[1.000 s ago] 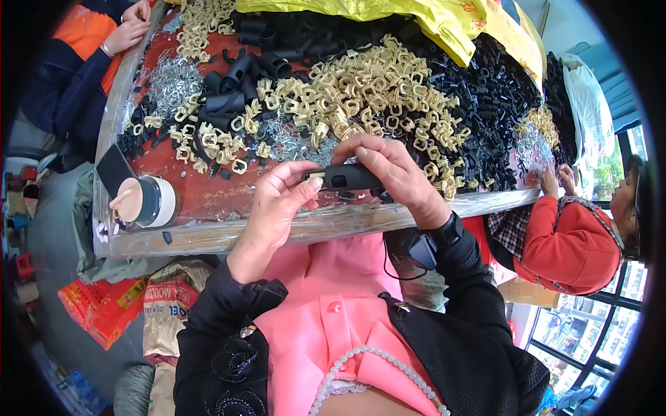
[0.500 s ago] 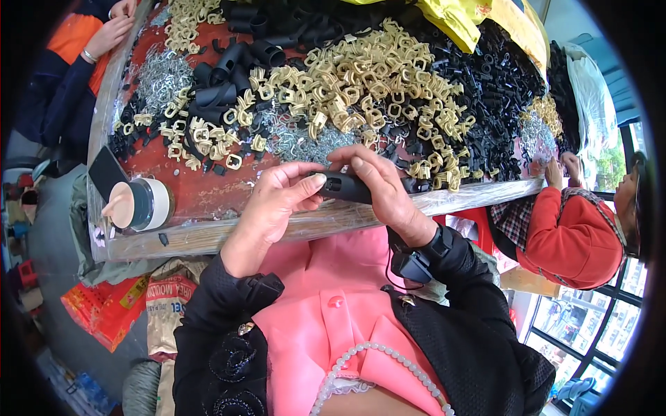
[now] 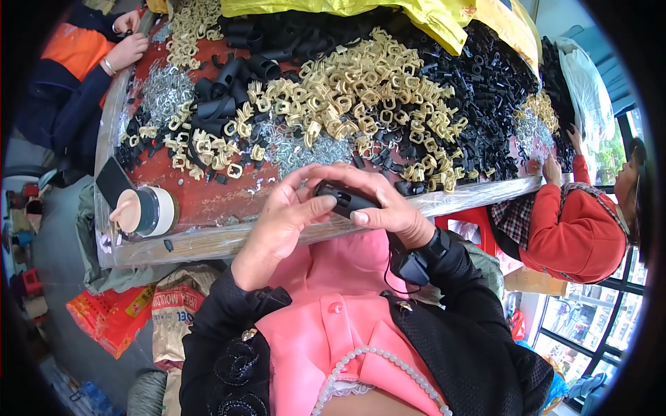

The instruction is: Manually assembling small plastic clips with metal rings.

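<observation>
Between my two hands, over the table's near edge, is a black plastic tube-like part [image 3: 352, 201] with a slot cut in its side. My left hand [image 3: 288, 211] grips its left end, the thumb pressed by the slot. My right hand [image 3: 388, 201] wraps the other end, fingers over the top and thumb below. Just beyond the hands lies a heap of small silvery metal springs or clips [image 3: 305, 154]. Behind it spreads a large pile of cream square plastic rings [image 3: 361, 83].
Small black parts [image 3: 479, 90] cover the right of the red table [image 3: 215, 197]. Black tubes [image 3: 225, 87] lie at the back left. A lidded jar [image 3: 156, 210] and a dark phone-like slab [image 3: 113, 182] stand near left. People work at left [image 3: 76, 76] and right [image 3: 572, 229].
My right fingers have moved over the top of the black part, and its thumb has come to the near side. The part has tilted, right end lower. The right-hand person's one arm reaches farther out.
</observation>
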Demonstrator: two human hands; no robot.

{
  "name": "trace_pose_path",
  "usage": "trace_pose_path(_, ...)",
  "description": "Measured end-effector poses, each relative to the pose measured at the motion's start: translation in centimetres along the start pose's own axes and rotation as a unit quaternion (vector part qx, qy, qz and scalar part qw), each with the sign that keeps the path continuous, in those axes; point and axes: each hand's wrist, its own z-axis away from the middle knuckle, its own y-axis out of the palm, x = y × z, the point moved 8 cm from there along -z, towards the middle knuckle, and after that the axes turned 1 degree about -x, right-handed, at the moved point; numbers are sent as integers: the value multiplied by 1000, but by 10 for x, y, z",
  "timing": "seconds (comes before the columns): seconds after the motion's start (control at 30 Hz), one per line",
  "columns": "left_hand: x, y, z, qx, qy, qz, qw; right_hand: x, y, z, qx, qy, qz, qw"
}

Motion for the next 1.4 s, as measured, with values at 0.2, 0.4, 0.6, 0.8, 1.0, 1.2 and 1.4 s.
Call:
trace_pose_path(0.2, -1, 14, 1, 35, 17, 11, 999, -12, -13, 13, -96, -39, -36, 994)
trace_pose_path(0.4, 7, 11, -4, 18, -3, 17, 1000, -9, -18, 17, -142, -77, -12, 987)
trace_pose_path(0.6, 17, 10, -10, 5, -44, 70, 997, -9, -27, 20, -177, -81, 4, 981)
trace_pose_path(0.8, 24, 31, -16, 59, -65, -10, 996, 5, -41, 41, -197, -44, 13, 979)
trace_pose_path(1.0, 31, 40, -24, 93, -76, -144, 982, 65, -91, 163, -227, 75, 198, 950)
trace_pose_path(1.2, 40, 61, -51, 143, -6, -366, 920, 46, -82, 322, -207, 418, 512, 721)
trace_pose_path(1.4, 39, 72, -54, 158, 17, -473, 866, 71, -136, 226, -312, 224, 565, 730)
